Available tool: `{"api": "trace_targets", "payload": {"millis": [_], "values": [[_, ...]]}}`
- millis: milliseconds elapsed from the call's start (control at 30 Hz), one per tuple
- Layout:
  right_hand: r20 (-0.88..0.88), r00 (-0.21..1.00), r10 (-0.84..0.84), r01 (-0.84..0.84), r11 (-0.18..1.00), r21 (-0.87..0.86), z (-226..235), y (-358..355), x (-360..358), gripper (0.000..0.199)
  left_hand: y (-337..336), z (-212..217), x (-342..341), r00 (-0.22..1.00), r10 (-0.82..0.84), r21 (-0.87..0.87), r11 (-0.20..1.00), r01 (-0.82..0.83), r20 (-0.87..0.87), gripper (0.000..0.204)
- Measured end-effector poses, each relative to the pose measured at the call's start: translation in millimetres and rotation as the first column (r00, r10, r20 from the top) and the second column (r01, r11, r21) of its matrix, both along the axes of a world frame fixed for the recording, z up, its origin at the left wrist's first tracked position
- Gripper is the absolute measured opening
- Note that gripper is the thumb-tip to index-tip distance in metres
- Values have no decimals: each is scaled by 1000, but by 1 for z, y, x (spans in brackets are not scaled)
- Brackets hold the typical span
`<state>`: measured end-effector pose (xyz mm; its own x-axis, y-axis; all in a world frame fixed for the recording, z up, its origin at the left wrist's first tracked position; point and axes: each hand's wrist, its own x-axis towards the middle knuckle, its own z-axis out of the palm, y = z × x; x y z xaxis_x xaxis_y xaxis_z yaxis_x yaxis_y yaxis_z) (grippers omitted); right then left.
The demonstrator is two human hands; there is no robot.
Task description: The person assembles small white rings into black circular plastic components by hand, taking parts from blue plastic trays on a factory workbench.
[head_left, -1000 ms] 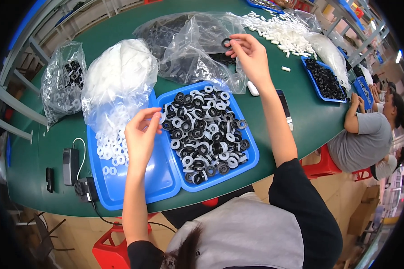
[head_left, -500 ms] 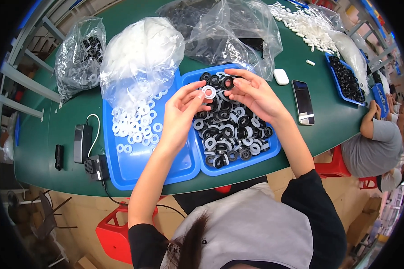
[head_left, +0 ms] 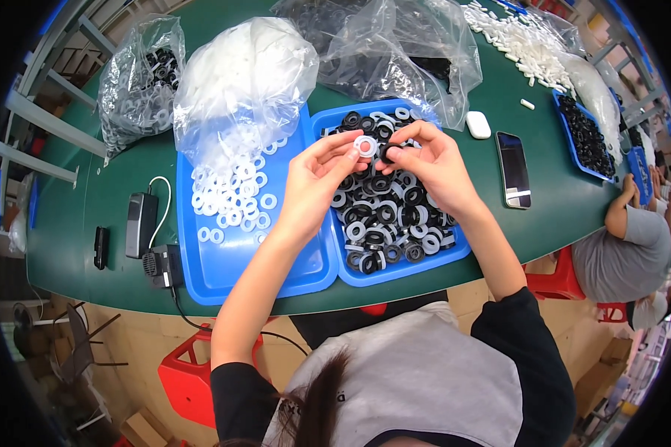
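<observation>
My left hand point(head_left: 322, 175) pinches a white ring point(head_left: 365, 146) between thumb and fingertips. Right beside it, my right hand point(head_left: 436, 167) grips a black ring point(head_left: 387, 153), its near side partly covered by my thumb and fingers. The two rings are close together; whether they touch I cannot tell. Both hands hover over the right blue tray point(head_left: 365, 279), which is heaped with black rings and white-and-black ring pieces point(head_left: 386, 212). In the left blue tray point(head_left: 224, 283) lie loose white rings point(head_left: 235, 195), spilling from a clear plastic bag point(head_left: 246, 82).
Far left stands a clear bag of black and white rings point(head_left: 143, 86). A phone point(head_left: 513, 170) and a white case point(head_left: 478, 125) lie right of the trays. A black adapter point(head_left: 162, 266) sits at left. A person point(head_left: 622, 246) works at the far right.
My right hand has turned its black ring edge-on and brought it nearer to the white ring. Both hands appear slightly farther right, and the view has shifted a little.
</observation>
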<state>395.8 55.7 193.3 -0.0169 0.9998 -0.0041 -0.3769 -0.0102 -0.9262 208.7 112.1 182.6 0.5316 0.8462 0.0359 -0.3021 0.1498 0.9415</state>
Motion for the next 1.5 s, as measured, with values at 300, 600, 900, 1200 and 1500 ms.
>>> {"api": "trace_targets", "payload": {"millis": [300,600,900,1200,1500], "values": [[231,943,-238,180,952,248,-19,-1,-14,18,-13,-2,6,998,23,116,993,-17,-54,30],[336,875,-350,213,900,381,-20,-5,-19,18,-22,-4,11,993,82,115,991,-72,-85,28],[320,870,-375,217,874,434,-12,-4,-21,16,-27,4,11,989,120,220,970,-100,-81,27],[286,894,-344,193,873,447,-9,-6,-20,15,-21,0,9,996,79,138,988,-72,-46,30],[432,806,-404,194,871,452,-16,-6,-19,18,-22,-3,9,976,160,222,967,-126,-146,27]]}}
